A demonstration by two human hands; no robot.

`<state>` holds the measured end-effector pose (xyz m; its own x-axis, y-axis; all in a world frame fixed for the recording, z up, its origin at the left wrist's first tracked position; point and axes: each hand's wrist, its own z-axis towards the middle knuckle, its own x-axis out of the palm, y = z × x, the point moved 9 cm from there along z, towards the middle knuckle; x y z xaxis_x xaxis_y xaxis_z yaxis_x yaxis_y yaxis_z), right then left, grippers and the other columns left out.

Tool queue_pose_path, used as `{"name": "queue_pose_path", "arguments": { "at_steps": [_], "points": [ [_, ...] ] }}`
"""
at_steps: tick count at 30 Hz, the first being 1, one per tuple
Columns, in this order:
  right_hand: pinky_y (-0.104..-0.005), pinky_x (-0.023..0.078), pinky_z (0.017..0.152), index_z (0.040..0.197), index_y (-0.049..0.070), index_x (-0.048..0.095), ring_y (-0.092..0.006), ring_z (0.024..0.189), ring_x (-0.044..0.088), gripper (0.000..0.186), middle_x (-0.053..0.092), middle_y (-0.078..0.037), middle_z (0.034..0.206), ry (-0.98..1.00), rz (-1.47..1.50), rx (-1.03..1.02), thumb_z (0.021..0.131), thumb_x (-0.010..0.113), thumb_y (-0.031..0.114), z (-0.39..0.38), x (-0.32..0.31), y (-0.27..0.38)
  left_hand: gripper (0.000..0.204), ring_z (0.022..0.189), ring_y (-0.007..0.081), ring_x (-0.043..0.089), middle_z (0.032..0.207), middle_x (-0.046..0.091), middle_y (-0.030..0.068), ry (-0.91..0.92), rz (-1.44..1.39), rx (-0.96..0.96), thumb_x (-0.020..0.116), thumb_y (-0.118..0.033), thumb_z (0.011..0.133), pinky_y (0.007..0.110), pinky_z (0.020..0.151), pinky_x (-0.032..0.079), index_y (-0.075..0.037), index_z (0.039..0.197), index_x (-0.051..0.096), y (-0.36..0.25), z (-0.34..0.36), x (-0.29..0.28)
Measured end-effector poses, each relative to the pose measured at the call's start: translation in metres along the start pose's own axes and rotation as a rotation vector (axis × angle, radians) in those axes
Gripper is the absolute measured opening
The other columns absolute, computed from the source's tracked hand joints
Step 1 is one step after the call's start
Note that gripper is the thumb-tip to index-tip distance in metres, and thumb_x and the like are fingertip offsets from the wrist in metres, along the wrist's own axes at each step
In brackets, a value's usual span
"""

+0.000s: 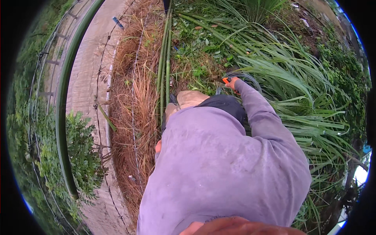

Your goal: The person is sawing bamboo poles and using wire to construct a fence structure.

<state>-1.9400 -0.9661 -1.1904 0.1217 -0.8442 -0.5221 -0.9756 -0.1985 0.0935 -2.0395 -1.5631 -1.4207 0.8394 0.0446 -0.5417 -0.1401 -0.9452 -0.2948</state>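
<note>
In the head view my right arm, in a mauve-grey sleeve, reaches forward. My right hand [232, 84] is closed around a small hand tool with an orange-and-black handle [226, 80]; its working end is too small to make out. A loose coil of thin grey wire [250, 79] lies just beyond that hand, by long cut grass blades. Only a bit of my left hand [158, 146] shows past the left edge of my shirt, and its fingers are hidden. Ahead of my legs, slender green bamboo poles [168, 58] lie side by side on the ground.
A thick green bamboo pole [62, 102] curves down the left side. Barbed wire [96, 92] runs between the pale concrete path [88, 55] and dry brown grass [124, 94]. More bamboo poles [219, 36] lie ahead. Long green grass [290, 74] spreads over the right.
</note>
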Motion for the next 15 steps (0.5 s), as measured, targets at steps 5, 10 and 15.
{"name": "queue_pose_path", "arguments": {
  "at_steps": [5,10,15],
  "points": [
    [-0.0355,0.045,0.049,0.079,-0.005,0.061,-0.0225,0.047,0.057,0.042,0.059,-0.015,0.059,-0.139,-0.046,-0.122,0.075,0.065,0.037,-0.001,-0.001,0.008,0.031,0.095,0.0337,0.054,0.102,0.056,0.0184,0.029,-0.015,0.013,0.046,-0.030,0.082,0.040,0.079,0.044,-0.012,0.106,0.056,-0.027,0.008,-0.041],
    [-0.0335,0.038,0.036,0.094,0.005,0.057,-0.0150,0.036,0.045,0.031,0.052,-0.007,0.056,-0.091,0.056,-0.116,0.077,0.064,0.030,0.006,0.001,0.028,0.031,0.094,0.0328,0.055,0.100,0.057,0.0177,0.018,-0.057,0.012,0.046,-0.030,0.082,0.039,0.078,0.044,-0.011,0.106,0.056,-0.032,0.005,-0.076],
    [-0.0362,0.048,0.056,0.097,0.007,0.056,-0.0249,0.063,0.059,0.035,0.059,-0.012,0.073,-0.235,0.055,-0.194,0.075,0.065,0.032,0.018,-0.026,0.038,0.031,0.092,0.0318,0.055,0.099,0.058,0.0169,0.036,-0.074,0.016,0.047,-0.030,0.082,0.039,0.078,0.044,-0.011,0.106,0.056,-0.045,-0.005,-0.103]
  ]
}}
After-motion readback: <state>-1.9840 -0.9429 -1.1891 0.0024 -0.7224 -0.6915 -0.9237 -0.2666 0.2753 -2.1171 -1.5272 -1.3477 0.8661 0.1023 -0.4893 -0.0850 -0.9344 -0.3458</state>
